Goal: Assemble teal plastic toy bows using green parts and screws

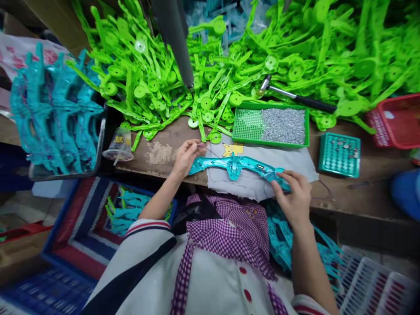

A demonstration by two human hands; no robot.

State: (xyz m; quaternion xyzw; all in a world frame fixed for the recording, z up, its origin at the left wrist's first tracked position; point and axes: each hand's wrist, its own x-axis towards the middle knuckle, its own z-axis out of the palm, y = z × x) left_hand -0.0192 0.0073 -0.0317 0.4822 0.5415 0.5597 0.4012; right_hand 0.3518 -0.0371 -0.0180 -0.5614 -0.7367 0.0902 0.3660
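A teal plastic bow-shaped part [233, 165] lies lengthwise across a pale cloth [218, 179] at the table's front edge. Beside its left end, my left hand [187, 158] is closed in a pinch on a thin dark wire [211, 151], which runs toward the middle of the part. My right hand [294, 192] grips the part's right end between thumb and fingers. A small metallic piece sits in the part's right arm, too small to name. Another thin wire [326, 188] trails over the table right of my right hand.
Lime-green plastic parts [210, 78] are heaped behind. A green tray [238, 139] holds small silver pieces, with a hammer [302, 99] behind it. A teal basket [339, 166] and red basket [400, 118] stand right. Stacked teal parts [59, 113] and a plastic cup [120, 146] stand left.
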